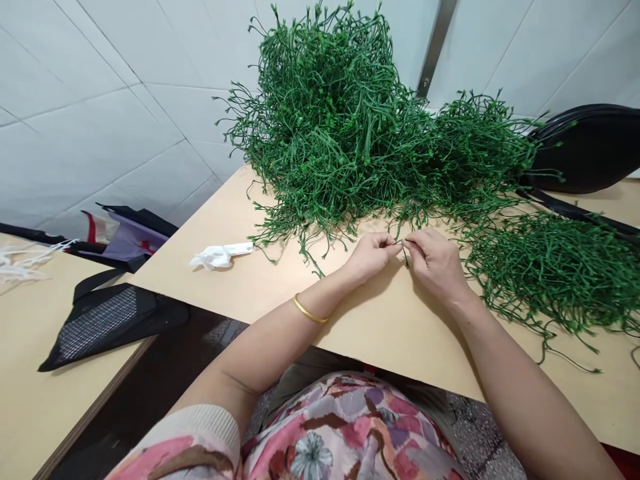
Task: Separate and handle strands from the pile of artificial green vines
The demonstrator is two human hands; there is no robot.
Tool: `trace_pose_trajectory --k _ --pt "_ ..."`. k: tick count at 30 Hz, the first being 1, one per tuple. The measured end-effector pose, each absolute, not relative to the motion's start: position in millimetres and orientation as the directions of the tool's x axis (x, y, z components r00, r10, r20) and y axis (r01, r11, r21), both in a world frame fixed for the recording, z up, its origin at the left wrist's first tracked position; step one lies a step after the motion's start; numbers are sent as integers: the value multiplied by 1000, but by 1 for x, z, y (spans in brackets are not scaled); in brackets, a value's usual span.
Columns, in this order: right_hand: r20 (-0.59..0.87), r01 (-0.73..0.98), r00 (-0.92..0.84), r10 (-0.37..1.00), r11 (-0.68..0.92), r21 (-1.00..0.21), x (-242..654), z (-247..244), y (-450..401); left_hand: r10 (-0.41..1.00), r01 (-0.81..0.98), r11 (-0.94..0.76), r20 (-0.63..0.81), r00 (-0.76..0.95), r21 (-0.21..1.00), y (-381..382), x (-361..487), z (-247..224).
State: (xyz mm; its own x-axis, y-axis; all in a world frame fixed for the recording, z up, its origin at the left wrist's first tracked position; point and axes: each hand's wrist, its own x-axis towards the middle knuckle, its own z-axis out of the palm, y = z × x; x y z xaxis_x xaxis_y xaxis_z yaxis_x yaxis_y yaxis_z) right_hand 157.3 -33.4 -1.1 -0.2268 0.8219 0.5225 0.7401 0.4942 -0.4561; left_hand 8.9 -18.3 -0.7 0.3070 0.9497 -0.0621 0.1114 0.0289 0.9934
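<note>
My left hand (371, 256) and my right hand (436, 264) meet above the light wooden table (295, 280). Both are closed in a pinch on one thin green plant stem (406, 259), and a short end of it hangs below the fingertips. Most of that stem is hidden by my fingers. Just beyond my hands rises a large tangled heap of green plant stems (325, 133) with small bud-like tips, plastic in look. A smaller pile of the same stems (555, 267) lies to the right of my right hand.
A crumpled white tissue (215, 257) lies left of my hands. A black bag (590, 150) with a strap stands at the back right. On another table at left are a black mesh pouch (100, 320), a folded umbrella (125, 233) and white strings (30, 260). A tiled wall (125, 133) stands behind.
</note>
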Motion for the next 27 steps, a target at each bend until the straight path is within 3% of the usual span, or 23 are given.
trace_pose_trajectory --k 5,7,9,12,16,22,27 --pt "357 660 -225 907 411 -629 163 0 -31 959 172 -112 62 275 979 -16 9 -3" --pt "359 651 -218 908 409 -639 164 0 -31 958 173 -114 62 280 978 -17 9 -2" --pt "442 681 -221 870 461 -568 163 0 -31 957 171 -90 38 287 981 -18 8 0" --pt "582 772 -258 772 527 -356 159 0 -33 952 174 -25 -29 305 984 -21 8 3" --pt "660 841 -331 674 528 -118 159 1 -34 910 127 74 -119 396 989 -22 5 6" --pt "662 829 -398 635 558 -36 165 2 -34 786 -51 339 -253 564 939 -17 2 3" --pt "664 824 -411 625 566 -22 164 3 -36 772 -78 391 -280 571 917 -15 0 5"
